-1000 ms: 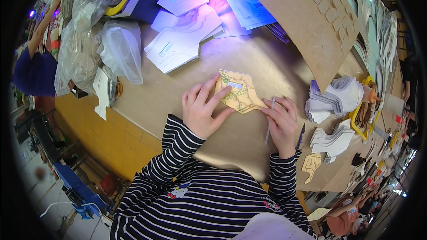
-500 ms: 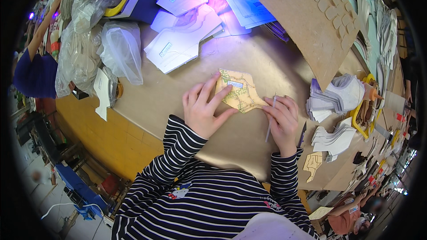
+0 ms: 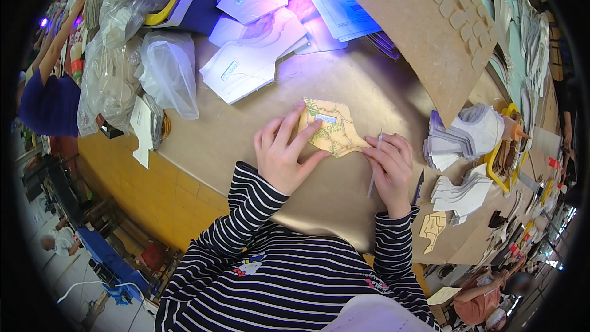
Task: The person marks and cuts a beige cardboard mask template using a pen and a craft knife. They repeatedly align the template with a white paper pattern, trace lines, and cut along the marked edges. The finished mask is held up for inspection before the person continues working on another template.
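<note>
A yellow pattern template [image 3: 339, 128] with green print, drawn lines and a small pale label patch lies on the brown tabletop [image 3: 239, 141] in front of me. My left hand [image 3: 281, 157] rests on its left side, with fingers spread and the index fingertip by the label. At the template's narrow right end is my right hand [image 3: 393, 163], its fingertips touching that tip. A thin, pale pen-like stick [image 3: 370, 183] is gripped in the same hand, pointing up and down across the fingers. Whether anything lies beneath the template is hidden.
White cut pieces [image 3: 246, 71] lie at the back under purple light. A large brown board [image 3: 405, 18] juts in from back right. Right of me are stacked pieces [image 3: 476, 129], more white pieces [image 3: 461, 190], a dark pen [image 3: 419, 187] and another yellow template [image 3: 432, 226]. Plastic bags [image 3: 169, 67] sit left.
</note>
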Motion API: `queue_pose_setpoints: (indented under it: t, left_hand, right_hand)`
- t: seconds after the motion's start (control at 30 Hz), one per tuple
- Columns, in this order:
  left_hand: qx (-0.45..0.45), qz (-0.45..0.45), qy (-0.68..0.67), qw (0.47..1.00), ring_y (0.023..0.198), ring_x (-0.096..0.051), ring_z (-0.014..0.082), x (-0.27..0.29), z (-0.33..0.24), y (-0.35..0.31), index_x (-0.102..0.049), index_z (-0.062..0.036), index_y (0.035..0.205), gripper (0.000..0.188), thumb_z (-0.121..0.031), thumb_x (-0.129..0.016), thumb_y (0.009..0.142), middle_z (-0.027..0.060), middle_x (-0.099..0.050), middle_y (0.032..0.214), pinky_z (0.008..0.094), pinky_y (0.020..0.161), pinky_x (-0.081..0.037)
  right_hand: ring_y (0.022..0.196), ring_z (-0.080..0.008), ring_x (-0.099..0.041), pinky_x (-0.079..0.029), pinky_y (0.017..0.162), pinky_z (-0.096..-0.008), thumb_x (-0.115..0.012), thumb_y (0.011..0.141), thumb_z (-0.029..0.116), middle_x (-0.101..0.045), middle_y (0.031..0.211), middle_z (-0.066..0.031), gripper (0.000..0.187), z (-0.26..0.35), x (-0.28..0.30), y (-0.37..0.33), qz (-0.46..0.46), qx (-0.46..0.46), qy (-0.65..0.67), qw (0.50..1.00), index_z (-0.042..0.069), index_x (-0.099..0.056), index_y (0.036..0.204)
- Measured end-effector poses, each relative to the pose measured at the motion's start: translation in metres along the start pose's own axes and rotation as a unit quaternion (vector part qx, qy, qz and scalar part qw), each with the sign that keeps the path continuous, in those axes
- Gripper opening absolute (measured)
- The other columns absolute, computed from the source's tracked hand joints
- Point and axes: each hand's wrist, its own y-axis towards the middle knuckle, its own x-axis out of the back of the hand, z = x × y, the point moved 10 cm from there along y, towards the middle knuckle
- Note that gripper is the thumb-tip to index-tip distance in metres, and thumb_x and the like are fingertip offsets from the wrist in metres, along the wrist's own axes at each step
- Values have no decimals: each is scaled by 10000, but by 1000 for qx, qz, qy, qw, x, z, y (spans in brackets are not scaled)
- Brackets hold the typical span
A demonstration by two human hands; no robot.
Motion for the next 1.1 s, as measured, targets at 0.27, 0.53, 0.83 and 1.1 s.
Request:
queue_pose_setpoints:
  t: [0.27, 0.53, 0.83, 1.1]
  left_hand:
    - [5, 10, -7, 1000, 1185, -498, 290, 2, -2, 1, -681, -191, 1246, 601, -383, -847, 701, 70, -527, 1470, 429, 1057, -344]
    - [38, -11, 6, 999, 1226, -502, 319, 0, -9, 2, -679, -130, 1185, 494, -358, -808, 766, 113, -518, 1468, 440, 1062, -350]
    - [29, -13, 11, 999, 1383, -422, 392, -14, -19, -6, -577, -35, 1301, 503, -299, -684, 885, 245, -413, 1517, 501, 1088, -373]
    - [-23, -46, -4, 999, 1372, -417, 459, -20, -24, -9, -689, -198, 1156, 285, -250, -697, 876, 312, -384, 1503, 515, 1062, -401]
  right_hand:
    - [1053, -261, -636, -465, 985, -460, -753, 739, 0, -746, 1075, -18, 218, -1, 1, 1, 0, -5, 7, 1000, 102, -747, 931]
    - [1047, -264, -636, -467, 976, -457, -746, 746, -4, -746, 1069, -16, 191, -1, 2, 2, -3, -14, 13, 1000, 96, -739, 909]
    - [1031, -287, -634, -468, 955, -428, -780, 758, 21, -756, 1012, -45, 149, -1, 4, -1, -15, -12, 8, 1000, 79, -744, 890]
    - [1005, -257, -636, -454, 924, -410, -770, 763, 59, -754, 999, -15, 139, -5, 2, -5, -30, -1, 48, 998, 101, -742, 893]
